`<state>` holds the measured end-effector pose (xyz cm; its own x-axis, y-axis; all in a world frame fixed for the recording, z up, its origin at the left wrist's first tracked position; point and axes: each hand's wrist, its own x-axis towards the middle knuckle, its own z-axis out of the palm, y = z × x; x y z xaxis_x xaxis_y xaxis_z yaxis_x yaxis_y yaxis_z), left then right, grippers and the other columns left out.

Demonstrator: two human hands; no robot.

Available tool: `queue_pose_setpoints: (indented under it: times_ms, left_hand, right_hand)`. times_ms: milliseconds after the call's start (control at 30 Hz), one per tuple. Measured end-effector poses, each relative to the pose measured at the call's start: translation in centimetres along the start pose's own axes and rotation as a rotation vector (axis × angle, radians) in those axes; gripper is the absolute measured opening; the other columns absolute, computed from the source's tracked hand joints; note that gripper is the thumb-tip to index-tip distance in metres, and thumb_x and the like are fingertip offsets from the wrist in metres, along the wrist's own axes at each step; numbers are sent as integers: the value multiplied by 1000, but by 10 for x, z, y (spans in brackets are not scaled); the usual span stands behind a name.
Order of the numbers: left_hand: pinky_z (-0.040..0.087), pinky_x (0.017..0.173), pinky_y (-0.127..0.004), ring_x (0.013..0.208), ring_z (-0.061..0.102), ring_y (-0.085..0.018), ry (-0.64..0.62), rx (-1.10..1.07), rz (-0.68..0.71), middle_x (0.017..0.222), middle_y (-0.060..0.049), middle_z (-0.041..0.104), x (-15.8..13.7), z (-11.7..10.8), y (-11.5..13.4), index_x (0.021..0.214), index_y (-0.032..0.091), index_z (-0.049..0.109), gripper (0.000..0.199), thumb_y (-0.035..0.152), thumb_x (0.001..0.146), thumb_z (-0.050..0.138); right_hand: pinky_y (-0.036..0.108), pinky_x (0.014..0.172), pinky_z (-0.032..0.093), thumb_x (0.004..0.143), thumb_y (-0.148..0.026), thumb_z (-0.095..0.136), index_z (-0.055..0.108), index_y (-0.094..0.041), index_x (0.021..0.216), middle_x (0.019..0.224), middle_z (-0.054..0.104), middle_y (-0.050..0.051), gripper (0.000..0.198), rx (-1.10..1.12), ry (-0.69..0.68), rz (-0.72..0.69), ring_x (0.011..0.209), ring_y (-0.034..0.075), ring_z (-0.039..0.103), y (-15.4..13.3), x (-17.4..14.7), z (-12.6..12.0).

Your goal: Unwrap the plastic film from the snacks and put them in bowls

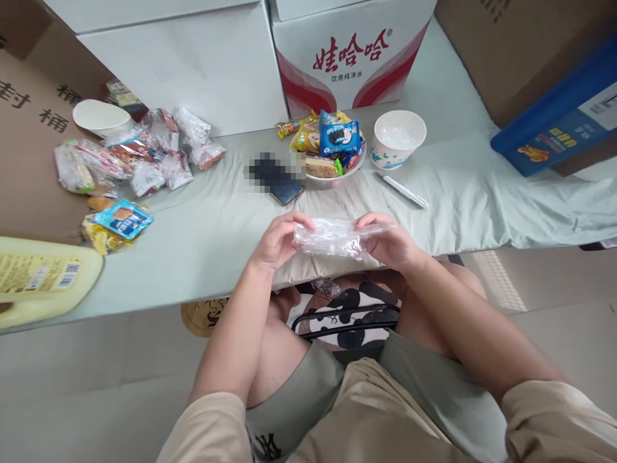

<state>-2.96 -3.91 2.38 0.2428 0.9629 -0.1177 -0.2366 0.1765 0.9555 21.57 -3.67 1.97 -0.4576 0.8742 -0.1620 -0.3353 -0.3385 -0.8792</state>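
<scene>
A crumpled clear plastic bag [332,239] is stretched between my two hands, just over the front edge of the cloth-covered surface. My left hand [279,241] pinches its left end, and my right hand [389,241] grips the right end with the thumb on top. Beyond them stands a bowl [337,182] heaped with small wrapped snacks, a blue packet [340,137] uppermost. To the bowl's right is a paper cup [398,145] with clear plastic inside, and a white pen-like object [403,191] lies in front of it. A dark phone [284,186], partly blurred, lies left of the bowl.
Several bagged snacks [130,154] are piled at the left, with loose packets [123,220] nearer me. A yellow jug [43,280] stands at the left edge. White cartons [193,71] line the back; a blue container [554,116] leans at the right. Below is a black-framed patterned seat [347,315].
</scene>
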Motion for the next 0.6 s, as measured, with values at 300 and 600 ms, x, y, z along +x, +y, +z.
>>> queue_pose_setpoints:
  times_ms: [300, 600]
  left_hand:
    - [46, 64, -24, 71, 57, -11, 148, 591, 167, 90, 1, 62, 5, -6, -18, 108, 22, 61, 38, 24, 72, 73]
    - [55, 77, -28, 89, 63, -15, 132, 627, 256, 103, -5, 65, 3, 25, -26, 102, 21, 57, 29, 34, 81, 73]
  right_hand:
    - [25, 59, 44, 55, -25, 84, 51, -27, 117, 70, 60, -8, 71, -217, 295, 133, 61, 12, 56, 8, 5, -2]
    - [31, 77, 45, 79, -37, 70, 55, -21, 77, 97, 68, 4, 22, -648, 299, -289, 86, 17, 59, 7, -1, 5]
